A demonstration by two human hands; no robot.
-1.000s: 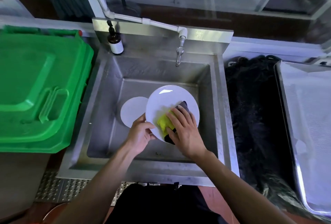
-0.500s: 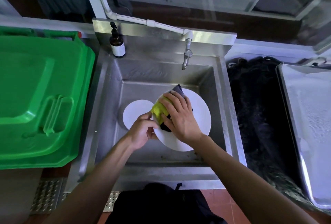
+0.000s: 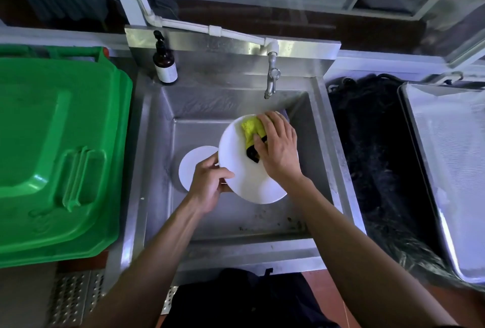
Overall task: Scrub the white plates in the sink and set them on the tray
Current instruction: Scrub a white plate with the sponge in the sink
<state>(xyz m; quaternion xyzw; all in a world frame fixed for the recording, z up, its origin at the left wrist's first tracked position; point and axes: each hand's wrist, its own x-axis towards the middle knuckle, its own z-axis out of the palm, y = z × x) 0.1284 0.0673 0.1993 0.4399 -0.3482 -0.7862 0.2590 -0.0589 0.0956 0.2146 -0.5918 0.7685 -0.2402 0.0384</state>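
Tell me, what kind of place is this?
Probably a commercial kitchen's dishwashing corner: a deep stainless steel sink with a wall tap, a large metal tray to the right, and a big green bin to the left.

Sink [image 3: 325, 144]: steel basin in front of me, dark specks along its near floor.
Basin floor, left: a small white plate [image 3: 193, 167] lying flat.
Far-left ledge: brown pump bottle [image 3: 164, 61] standing upright.
Far wall: tap [image 3: 271, 75] hanging over the basin.
Right of sink: black heap [image 3: 372, 159], then the steel tray [image 3: 446, 170].
Left of sink: green bin lid [image 3: 57, 154].
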